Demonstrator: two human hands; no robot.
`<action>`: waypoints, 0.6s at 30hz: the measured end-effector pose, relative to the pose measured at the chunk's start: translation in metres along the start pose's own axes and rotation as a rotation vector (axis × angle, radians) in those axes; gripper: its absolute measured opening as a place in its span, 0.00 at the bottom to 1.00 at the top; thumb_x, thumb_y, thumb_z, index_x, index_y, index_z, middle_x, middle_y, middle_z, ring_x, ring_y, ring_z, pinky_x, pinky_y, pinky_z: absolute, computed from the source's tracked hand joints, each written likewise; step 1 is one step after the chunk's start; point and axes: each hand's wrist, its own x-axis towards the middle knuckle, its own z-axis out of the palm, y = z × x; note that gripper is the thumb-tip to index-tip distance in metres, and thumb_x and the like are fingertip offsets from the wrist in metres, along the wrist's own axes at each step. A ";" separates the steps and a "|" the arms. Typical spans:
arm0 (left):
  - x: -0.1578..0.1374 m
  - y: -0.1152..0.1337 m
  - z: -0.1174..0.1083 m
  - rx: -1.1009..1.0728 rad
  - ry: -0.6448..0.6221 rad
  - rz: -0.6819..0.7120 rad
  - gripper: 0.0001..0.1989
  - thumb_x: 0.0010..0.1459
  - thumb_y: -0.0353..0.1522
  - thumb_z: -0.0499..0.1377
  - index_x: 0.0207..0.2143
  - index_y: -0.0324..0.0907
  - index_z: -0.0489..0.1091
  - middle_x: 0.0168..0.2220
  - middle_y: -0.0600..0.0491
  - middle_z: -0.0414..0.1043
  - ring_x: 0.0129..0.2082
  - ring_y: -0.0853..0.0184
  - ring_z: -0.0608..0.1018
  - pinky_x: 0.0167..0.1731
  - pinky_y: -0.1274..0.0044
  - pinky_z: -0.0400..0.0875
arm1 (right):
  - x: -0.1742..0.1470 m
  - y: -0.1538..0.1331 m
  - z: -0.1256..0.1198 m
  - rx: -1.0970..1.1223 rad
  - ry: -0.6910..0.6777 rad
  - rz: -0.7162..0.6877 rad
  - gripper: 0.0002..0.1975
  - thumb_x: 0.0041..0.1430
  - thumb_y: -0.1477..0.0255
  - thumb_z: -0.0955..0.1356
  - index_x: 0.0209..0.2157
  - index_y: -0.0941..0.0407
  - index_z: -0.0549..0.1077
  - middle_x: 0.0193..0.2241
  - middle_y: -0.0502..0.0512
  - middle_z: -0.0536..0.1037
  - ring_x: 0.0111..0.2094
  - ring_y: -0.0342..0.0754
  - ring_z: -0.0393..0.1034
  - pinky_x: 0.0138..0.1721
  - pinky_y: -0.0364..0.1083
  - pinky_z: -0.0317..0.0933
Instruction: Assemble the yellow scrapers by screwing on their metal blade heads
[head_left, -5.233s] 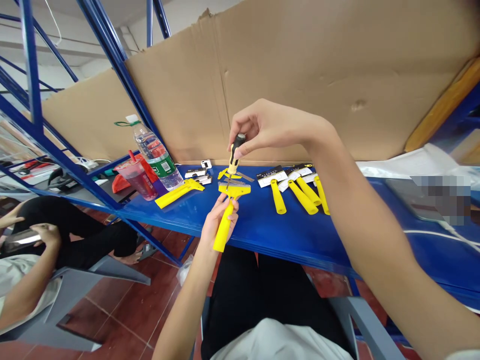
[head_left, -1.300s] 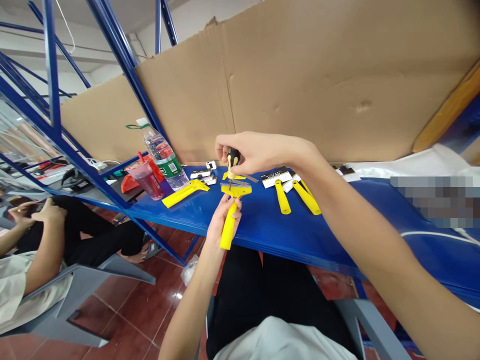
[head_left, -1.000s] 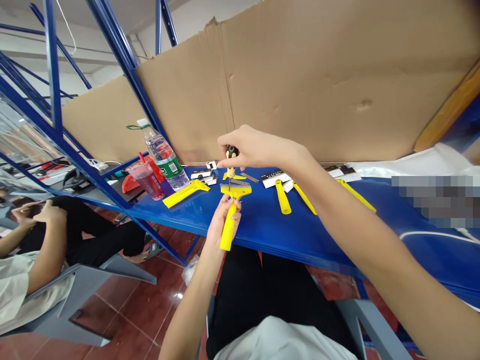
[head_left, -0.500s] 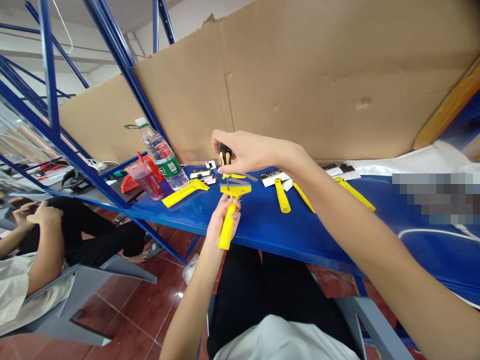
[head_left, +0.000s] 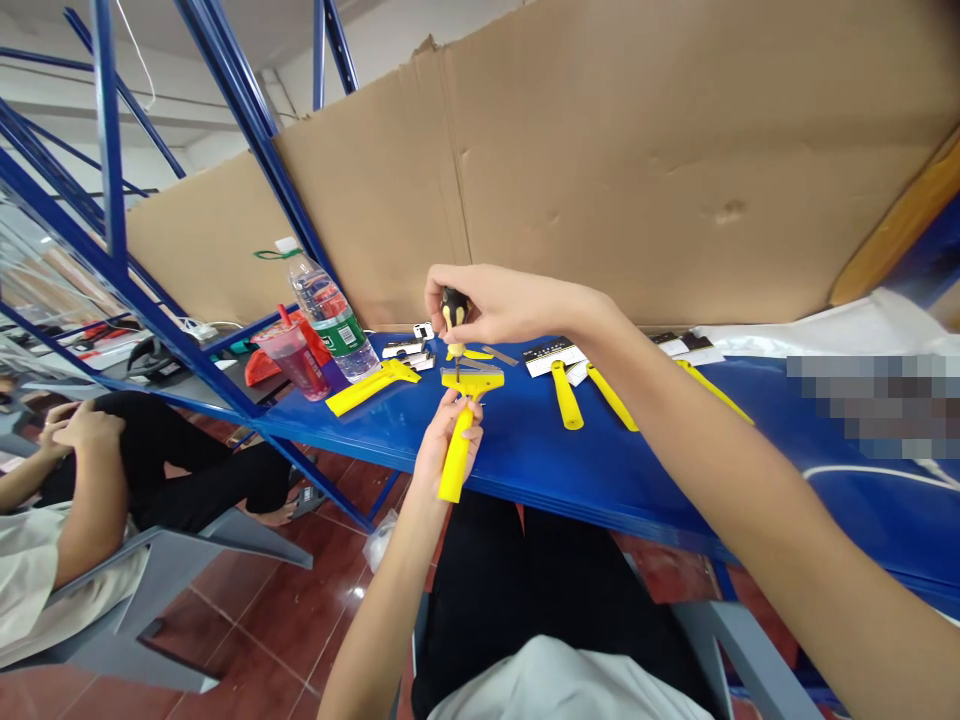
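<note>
A yellow scraper [head_left: 456, 455] with a wide head is held in my left hand [head_left: 439, 437], its handle pointing down toward me over the table's front edge. My right hand [head_left: 487, 303] grips a black-and-cream screwdriver [head_left: 454, 312] from above, fingers wrapped round its handle. The screwdriver stands nearly upright, its tip meeting the left part of the scraper head. Whether a screw sits under the tip is too small to make out. Another yellow scraper [head_left: 371, 388] lies on the table to the left of my hands.
Several yellow handles [head_left: 568, 396] and black-and-white packets [head_left: 551, 357] lie to the right on the blue table [head_left: 525, 460]. At left stand a water bottle [head_left: 334, 315] and a pink cup [head_left: 300, 362]. Cardboard [head_left: 600, 150] walls the back. A seated person [head_left: 90, 430] is at far left.
Both hands keep their hold on the scraper and the screwdriver. The screwdriver handle looks slightly turned within my right hand. The whole view has shifted slightly.
</note>
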 end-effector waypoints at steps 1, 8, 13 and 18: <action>0.000 0.000 0.000 0.001 -0.007 -0.001 0.15 0.66 0.20 0.60 0.50 0.46 0.67 0.54 0.47 0.73 0.34 0.76 0.81 0.21 0.90 0.64 | 0.000 0.000 -0.001 -0.009 0.016 -0.008 0.13 0.61 0.69 0.74 0.44 0.52 0.70 0.42 0.54 0.78 0.39 0.50 0.66 0.38 0.48 0.57; 0.000 0.001 0.000 -0.009 -0.012 -0.002 0.16 0.68 0.19 0.58 0.52 0.45 0.67 0.52 0.47 0.74 0.34 0.76 0.81 0.21 0.90 0.65 | 0.000 0.004 -0.001 -0.051 0.000 -0.026 0.15 0.61 0.70 0.75 0.46 0.52 0.69 0.42 0.53 0.78 0.37 0.49 0.66 0.37 0.48 0.56; 0.001 0.001 -0.002 -0.006 -0.011 -0.001 0.17 0.66 0.19 0.60 0.52 0.46 0.66 0.52 0.47 0.75 0.34 0.76 0.81 0.21 0.90 0.65 | 0.002 0.004 -0.001 -0.060 0.037 -0.050 0.12 0.63 0.66 0.75 0.41 0.52 0.70 0.40 0.54 0.78 0.38 0.50 0.67 0.38 0.49 0.57; 0.002 0.000 -0.006 -0.026 -0.029 -0.002 0.17 0.66 0.19 0.60 0.51 0.45 0.66 0.52 0.47 0.74 0.35 0.76 0.81 0.22 0.90 0.66 | 0.001 0.007 0.000 -0.086 0.059 0.013 0.18 0.61 0.65 0.76 0.47 0.52 0.68 0.40 0.53 0.77 0.36 0.50 0.66 0.36 0.49 0.57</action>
